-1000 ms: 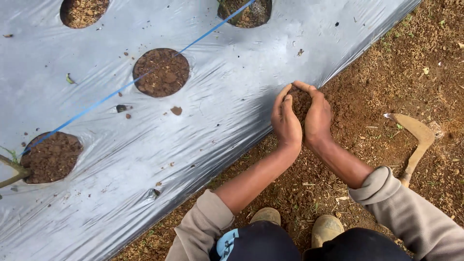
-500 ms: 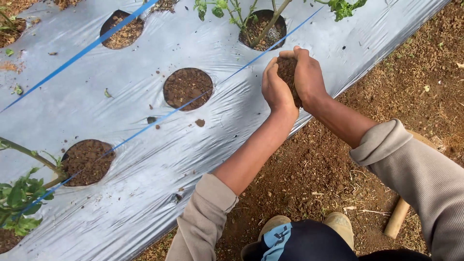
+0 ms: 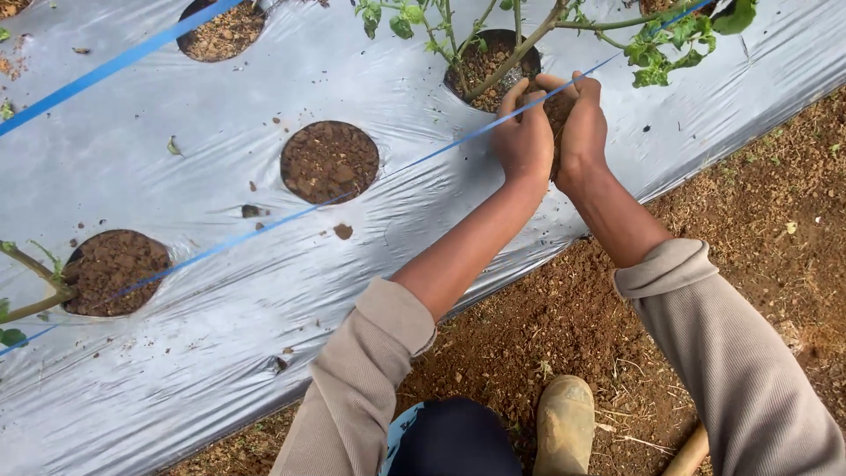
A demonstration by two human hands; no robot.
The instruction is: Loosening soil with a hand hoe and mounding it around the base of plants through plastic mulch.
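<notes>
My left hand (image 3: 523,134) and my right hand (image 3: 582,128) are cupped together around a clump of brown soil (image 3: 558,110). They hover at the near edge of a round planting hole (image 3: 487,63) in the silver plastic mulch sheet (image 3: 176,353). A leafy green plant (image 3: 520,44) grows out of that hole, its stem leaning to the right over my hands. A blue string (image 3: 423,162) runs across the sheet and passes just under my left wrist.
Other soil-filled holes (image 3: 330,161) (image 3: 113,270) (image 3: 220,31) dot the sheet; a second plant stem (image 3: 31,282) shows at the left edge. Bare brown ground (image 3: 758,203) lies right of the sheet. My boot (image 3: 564,426) and a wooden handle (image 3: 689,454) are at the bottom.
My cupped hands carried the soil up from the bare ground onto the sheet and over to the hole with the plant. The view shifted with them.
</notes>
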